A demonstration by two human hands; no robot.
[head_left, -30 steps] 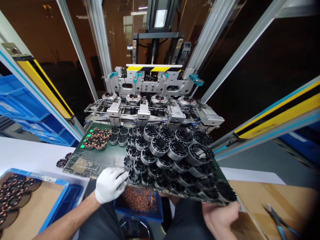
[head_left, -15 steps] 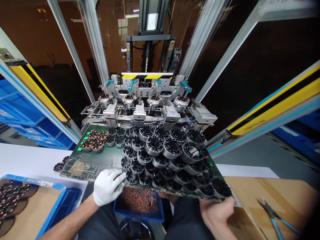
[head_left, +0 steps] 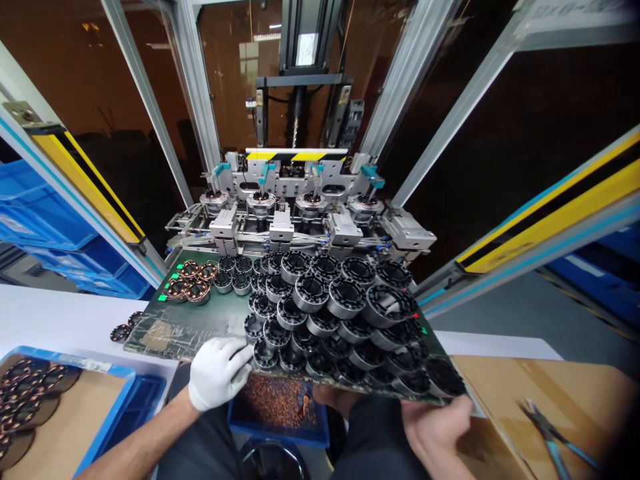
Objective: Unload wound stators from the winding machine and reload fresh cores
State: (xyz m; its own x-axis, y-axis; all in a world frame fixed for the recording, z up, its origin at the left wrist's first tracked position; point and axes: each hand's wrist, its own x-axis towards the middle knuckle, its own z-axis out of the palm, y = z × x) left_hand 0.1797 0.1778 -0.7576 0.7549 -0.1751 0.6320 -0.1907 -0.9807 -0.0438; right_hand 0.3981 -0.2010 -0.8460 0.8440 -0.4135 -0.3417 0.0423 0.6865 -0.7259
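My left hand [head_left: 220,373], in a white glove, rests at the front edge of a worn green board [head_left: 200,320]. Its fingers are loosely bent and slightly apart, the tips against the front-left stator core [head_left: 265,355]. My bare right hand [head_left: 440,427] is at the board's front right corner, below the nearest core there; its fingers are hidden. Many black-and-silver ring-shaped stator cores [head_left: 347,298] stand stacked in tiers over the board's middle and right. Several copper-wound stators [head_left: 197,289] sit at the back left of the board.
Behind the board is a winding machine [head_left: 295,173] with several stations holding stators. A blue-rimmed tray [head_left: 125,387] with wound stators stands at left. Below the board is a blue bin [head_left: 280,430] of copper scraps. Cutting pliers [head_left: 545,427] lie on a cardboard box [head_left: 570,380] at right.
The whole view has shifted slightly, so things appear a little further right. Both hands keep their places at the board, and the cores look unmoved.
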